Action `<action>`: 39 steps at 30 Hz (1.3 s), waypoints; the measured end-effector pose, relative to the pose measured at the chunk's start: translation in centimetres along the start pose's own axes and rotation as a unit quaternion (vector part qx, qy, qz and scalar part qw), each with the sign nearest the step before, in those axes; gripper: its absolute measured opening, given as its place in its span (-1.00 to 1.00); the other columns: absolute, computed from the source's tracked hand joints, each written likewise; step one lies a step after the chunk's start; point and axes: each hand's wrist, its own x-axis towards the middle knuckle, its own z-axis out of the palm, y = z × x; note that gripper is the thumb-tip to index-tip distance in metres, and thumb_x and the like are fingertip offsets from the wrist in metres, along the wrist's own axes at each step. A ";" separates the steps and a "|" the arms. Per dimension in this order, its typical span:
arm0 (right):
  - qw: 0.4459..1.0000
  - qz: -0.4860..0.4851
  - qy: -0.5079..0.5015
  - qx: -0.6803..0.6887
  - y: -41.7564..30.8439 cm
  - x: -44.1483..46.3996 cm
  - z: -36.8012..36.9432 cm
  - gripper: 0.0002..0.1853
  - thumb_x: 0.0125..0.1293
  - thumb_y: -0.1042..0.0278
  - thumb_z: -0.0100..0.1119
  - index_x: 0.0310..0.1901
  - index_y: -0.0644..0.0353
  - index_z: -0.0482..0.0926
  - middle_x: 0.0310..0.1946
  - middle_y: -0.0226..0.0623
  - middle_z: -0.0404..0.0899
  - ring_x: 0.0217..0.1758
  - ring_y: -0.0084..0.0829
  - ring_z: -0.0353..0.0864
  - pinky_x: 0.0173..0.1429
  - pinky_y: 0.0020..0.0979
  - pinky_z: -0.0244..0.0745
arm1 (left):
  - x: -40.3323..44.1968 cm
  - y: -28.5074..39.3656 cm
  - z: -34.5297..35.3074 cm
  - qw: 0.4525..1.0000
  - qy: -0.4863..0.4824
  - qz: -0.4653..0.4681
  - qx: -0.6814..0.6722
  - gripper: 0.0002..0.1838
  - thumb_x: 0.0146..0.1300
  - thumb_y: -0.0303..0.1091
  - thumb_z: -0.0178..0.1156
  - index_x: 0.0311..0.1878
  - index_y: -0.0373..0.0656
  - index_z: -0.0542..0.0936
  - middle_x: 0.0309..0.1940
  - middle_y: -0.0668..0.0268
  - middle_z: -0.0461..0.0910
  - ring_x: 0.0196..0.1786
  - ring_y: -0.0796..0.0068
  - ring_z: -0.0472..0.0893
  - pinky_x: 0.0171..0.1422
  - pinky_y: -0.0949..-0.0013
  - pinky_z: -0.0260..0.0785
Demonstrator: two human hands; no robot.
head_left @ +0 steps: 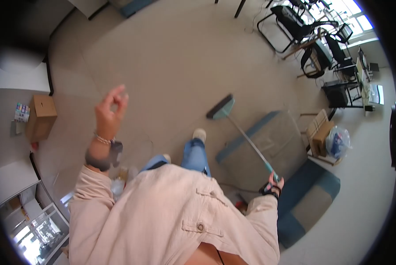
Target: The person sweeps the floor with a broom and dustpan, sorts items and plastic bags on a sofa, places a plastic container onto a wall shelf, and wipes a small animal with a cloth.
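Note:
My right hand is wrapped round the upper grip of a long-handled broom. Its green-and-black head rests on the floor ahead of my feet. Raised in front on the left is my left hand, with thumb and fingers curled together in a pinch around a small gap. The fingertips are slightly blurred, so anything small between them cannot be made out. A bead bracelet and a dark band circle the left wrist; a black band is on the right wrist.
A grey-and-blue mat lies under the broom handle, beside a blue-and-grey padded piece. On the right stand a chair with a box and several black chairs. A cardboard box sits at left.

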 end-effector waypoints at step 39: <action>0.733 -0.227 -0.053 -0.639 56.7 16.9 90.6 -0.84 0.12 0.30 -0.08 -0.27 0.12 0.32 -0.48 -0.26 0.47 -0.49 -0.39 0.52 -0.57 -0.49 0.33 | 63.8 -40.7 19.1 0.971 -0.101 -0.199 0.084 -0.81 0.00 -0.30 0.08 -0.29 -0.09 0.52 -0.55 0.17 0.52 -0.46 0.12 0.52 -0.34 0.21 0.37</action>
